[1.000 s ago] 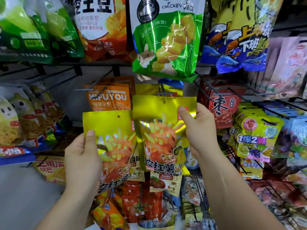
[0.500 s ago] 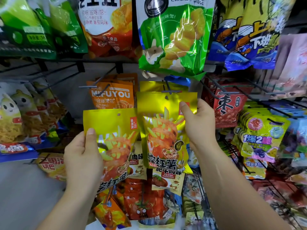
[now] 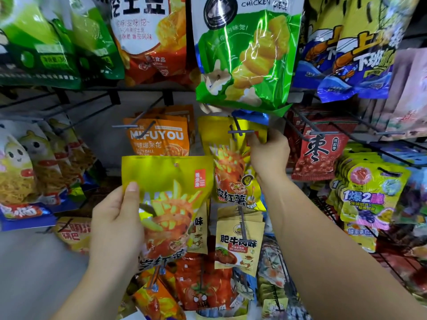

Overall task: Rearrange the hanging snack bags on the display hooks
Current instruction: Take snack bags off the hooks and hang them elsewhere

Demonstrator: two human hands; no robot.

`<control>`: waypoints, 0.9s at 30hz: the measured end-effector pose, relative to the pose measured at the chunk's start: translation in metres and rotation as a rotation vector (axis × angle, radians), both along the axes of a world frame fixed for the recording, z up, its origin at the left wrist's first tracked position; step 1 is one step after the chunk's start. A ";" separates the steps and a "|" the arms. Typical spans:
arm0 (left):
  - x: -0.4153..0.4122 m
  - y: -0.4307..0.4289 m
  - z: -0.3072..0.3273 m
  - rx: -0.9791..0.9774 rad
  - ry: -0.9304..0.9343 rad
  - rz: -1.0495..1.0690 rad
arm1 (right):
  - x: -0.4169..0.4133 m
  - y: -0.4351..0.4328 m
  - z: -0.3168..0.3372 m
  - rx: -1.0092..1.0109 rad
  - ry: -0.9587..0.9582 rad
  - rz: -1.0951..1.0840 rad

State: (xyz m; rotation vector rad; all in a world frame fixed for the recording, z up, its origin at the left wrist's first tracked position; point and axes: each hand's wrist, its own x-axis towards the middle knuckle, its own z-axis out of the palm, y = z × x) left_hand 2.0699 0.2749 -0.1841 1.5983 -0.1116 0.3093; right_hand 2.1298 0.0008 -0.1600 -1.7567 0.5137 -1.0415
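Left hand [image 3: 115, 218]: thumb across the front, gripping yellow snack bag [image 3: 171, 181] by its left edge. Right hand [image 3: 269, 153]: pinching second yellow bag [image 3: 231, 162] at its upper-right corner, 2 o'clock of the first, top behind display hook [image 3: 240, 131].

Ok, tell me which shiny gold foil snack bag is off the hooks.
The gold foil bag in the left hand: its hang hole is empty. The right hand holds the other gold bag at the grey hook.
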 end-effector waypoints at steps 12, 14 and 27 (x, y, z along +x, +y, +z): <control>0.007 -0.062 0.011 -0.168 0.065 -0.287 | -0.072 0.012 -0.020 0.214 -0.148 0.223; 0.009 -0.076 0.018 -0.172 0.143 -0.290 | -0.081 0.018 -0.016 0.311 -0.103 0.397; 0.020 -0.106 0.027 -0.219 0.213 -0.249 | -0.071 0.016 -0.013 0.244 -0.103 0.333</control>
